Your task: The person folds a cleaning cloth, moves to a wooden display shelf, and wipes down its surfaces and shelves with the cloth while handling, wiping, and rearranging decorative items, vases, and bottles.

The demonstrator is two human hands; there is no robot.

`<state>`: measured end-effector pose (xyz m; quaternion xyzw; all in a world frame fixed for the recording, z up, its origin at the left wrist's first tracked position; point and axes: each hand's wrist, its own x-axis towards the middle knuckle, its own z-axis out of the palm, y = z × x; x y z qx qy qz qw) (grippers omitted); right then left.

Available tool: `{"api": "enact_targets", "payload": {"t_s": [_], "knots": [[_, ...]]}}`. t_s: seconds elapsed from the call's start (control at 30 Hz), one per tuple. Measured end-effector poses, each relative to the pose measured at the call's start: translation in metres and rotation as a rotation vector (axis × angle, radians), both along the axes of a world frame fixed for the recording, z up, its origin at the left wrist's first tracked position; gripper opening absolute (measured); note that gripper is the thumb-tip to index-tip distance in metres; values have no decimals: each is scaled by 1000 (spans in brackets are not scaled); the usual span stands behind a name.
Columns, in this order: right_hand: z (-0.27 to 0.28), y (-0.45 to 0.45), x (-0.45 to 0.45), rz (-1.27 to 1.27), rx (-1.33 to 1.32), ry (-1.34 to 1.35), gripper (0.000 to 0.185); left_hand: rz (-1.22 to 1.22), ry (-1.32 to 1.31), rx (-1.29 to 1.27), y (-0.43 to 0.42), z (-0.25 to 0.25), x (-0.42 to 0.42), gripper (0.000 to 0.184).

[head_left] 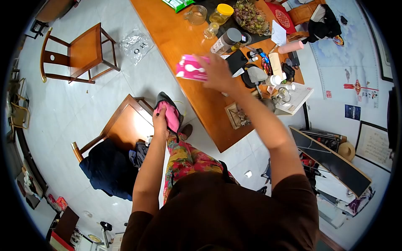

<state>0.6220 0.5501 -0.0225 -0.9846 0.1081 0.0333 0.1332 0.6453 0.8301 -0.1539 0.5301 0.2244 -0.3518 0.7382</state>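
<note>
My right hand is closed on the edge of a pink packet with white print, over the near-left edge of the wooden table. My left hand grips a pink-and-dark pouch above the floor, between the table and a chair. The pouch shows a pink face with a dark border; whether it is open I cannot make out. Just beyond my right hand lie a black phone and a grey-lidded bottle.
On the table stand a yellow-lidded jar, a glass jug, a basket of dried plants and a spiral notebook. Dark clothes hang over the near chair. Another chair and a plastic bag are on the floor.
</note>
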Motion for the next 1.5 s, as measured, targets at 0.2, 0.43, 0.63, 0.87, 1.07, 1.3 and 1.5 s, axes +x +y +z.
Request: {"api": "enact_targets", "payload": {"t_s": [0.2, 0.43, 0.63, 0.87, 1.07, 1.3, 1.5], "knots": [[52, -75, -70, -47, 25, 265, 105, -13, 46, -60, -26, -5, -4, 35], [40, -83, -94, 136, -514, 320, 97, -60, 59, -96, -48, 7, -19, 34], [13, -85, -87, 18, -732, 505, 69, -65, 82, -114, -57, 14, -28, 35], [2, -72, -83, 29, -793, 531, 60, -154, 123, -130, -58, 13, -40, 56], [-14, -68, -78, -15, -700, 485, 66, -181, 91, -137, -57, 21, -41, 55], [-11, -64, -69, -38, -558, 395, 92, -176, 97, -152, -57, 16, -40, 53], [3, -50, -70, -170, -138, 178, 110, -153, 83, -146, -57, 15, -40, 48]]}}
